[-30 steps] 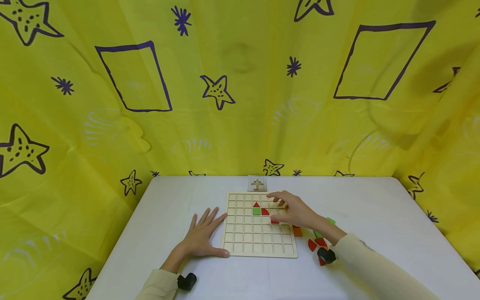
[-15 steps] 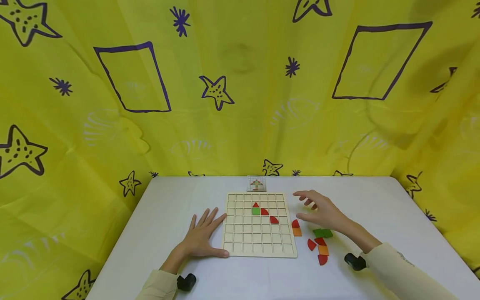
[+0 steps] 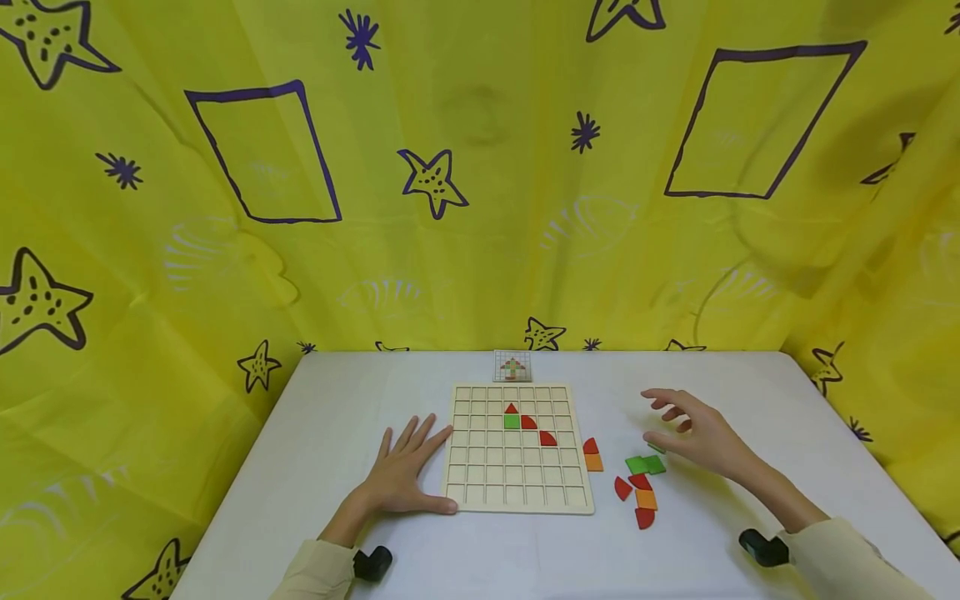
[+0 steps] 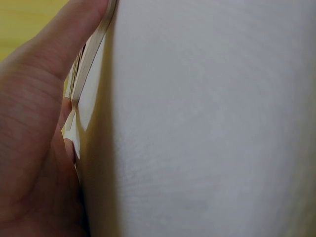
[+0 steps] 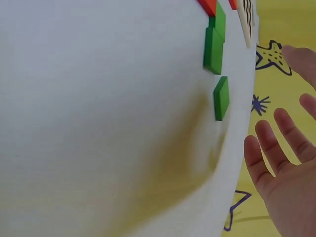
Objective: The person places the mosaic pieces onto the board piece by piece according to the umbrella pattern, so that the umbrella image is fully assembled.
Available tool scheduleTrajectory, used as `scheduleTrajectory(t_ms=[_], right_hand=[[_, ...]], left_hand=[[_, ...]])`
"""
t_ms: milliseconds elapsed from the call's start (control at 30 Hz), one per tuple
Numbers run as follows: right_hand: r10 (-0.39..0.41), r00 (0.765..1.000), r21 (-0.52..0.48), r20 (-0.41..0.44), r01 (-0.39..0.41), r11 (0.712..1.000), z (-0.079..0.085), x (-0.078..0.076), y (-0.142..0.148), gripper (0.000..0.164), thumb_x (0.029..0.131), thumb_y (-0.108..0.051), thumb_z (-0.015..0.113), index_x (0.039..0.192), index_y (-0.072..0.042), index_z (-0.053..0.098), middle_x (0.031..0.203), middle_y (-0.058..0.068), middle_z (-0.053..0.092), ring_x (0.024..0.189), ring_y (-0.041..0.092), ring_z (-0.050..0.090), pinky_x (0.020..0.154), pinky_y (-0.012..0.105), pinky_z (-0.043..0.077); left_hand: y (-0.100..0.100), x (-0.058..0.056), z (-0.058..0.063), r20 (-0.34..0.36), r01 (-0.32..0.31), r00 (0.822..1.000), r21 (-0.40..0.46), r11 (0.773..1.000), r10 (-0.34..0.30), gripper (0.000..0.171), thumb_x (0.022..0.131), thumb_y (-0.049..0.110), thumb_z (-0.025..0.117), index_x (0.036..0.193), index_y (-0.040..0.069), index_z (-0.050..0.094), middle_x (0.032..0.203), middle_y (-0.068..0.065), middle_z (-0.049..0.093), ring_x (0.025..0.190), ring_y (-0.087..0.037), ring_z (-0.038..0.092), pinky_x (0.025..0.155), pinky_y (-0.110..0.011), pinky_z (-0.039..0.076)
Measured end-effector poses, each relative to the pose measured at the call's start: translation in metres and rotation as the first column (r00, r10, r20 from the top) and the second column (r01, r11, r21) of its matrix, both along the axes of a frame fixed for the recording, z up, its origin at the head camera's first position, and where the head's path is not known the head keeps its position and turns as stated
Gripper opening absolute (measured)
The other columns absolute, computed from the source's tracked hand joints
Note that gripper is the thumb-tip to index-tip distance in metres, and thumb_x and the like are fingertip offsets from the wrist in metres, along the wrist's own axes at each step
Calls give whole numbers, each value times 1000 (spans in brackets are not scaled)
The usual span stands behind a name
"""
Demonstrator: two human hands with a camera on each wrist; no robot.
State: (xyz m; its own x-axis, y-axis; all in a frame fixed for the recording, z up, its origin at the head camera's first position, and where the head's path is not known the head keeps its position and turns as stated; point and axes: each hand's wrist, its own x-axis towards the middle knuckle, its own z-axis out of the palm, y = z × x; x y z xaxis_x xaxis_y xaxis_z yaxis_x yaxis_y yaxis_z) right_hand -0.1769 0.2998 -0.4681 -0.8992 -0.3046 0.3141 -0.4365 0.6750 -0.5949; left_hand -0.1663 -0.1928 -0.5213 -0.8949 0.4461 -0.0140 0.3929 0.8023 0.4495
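Observation:
A pale wooden grid board (image 3: 487,479) lies mid-table, bearing a red triangle (image 3: 512,409), a green square (image 3: 512,422) and two red quarter-circle pieces, one (image 3: 528,422) beside the square and another (image 3: 547,438) lower right. My left hand (image 3: 405,475) lies spread at the board's left edge, its thumb by the near corner. My right hand (image 3: 697,433) hovers over the table to the right, fingers loosely bent, holding nothing. Under its thumb a green piece (image 3: 656,447) shows partly; the right wrist view shows this green square (image 5: 221,98) apart from the others.
Right of the board lie loose pieces: green squares (image 3: 645,465), an orange square (image 3: 646,500), a red quarter circle (image 3: 645,518) and several more. A small pattern card (image 3: 512,367) stands behind the board. A yellow curtain (image 3: 480,275) closes off the table's back.
My right hand has drawn away from the board to the right, uncovering the lower red quarter circle on the grid and the loose pieces. My left hand has stayed at the board's edge.

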Motion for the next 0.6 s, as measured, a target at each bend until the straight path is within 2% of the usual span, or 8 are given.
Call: scheduleTrajectory(t_ms=[200, 467, 600], right_hand=[[-46, 994, -17, 103, 48, 999, -8, 5, 10, 59, 86, -22, 85, 138, -6, 60, 116, 12, 67, 97, 30, 63, 77, 25, 55], [-85, 973, 20, 216, 82, 996, -17, 4, 20, 53, 89, -28, 83, 134, -7, 64, 123, 13, 68, 105, 30, 61, 79, 27, 52], [-79, 964, 35, 253, 72, 997, -21, 4, 23, 49, 88, -28, 83, 130, -9, 67, 126, 11, 68, 109, 30, 60, 82, 27, 49]], left_hand=[[0, 2, 4, -23, 16, 1000, 22, 1000, -15, 120, 67, 80, 76, 163, 25, 30, 172, -11, 15, 157, -39, 4, 118, -70, -6], [2, 4, 9, -35, 38, 999, 36, 999, -37, 118, 69, 77, 77, 162, 20, 33, 170, -18, 19, 155, -46, 8, 116, -74, -4], [1, 4, 7, -23, 21, 1000, 20, 1000, -20, 120, 67, 79, 77, 163, 23, 31, 171, -13, 16, 157, -42, 5, 118, -71, -5]])
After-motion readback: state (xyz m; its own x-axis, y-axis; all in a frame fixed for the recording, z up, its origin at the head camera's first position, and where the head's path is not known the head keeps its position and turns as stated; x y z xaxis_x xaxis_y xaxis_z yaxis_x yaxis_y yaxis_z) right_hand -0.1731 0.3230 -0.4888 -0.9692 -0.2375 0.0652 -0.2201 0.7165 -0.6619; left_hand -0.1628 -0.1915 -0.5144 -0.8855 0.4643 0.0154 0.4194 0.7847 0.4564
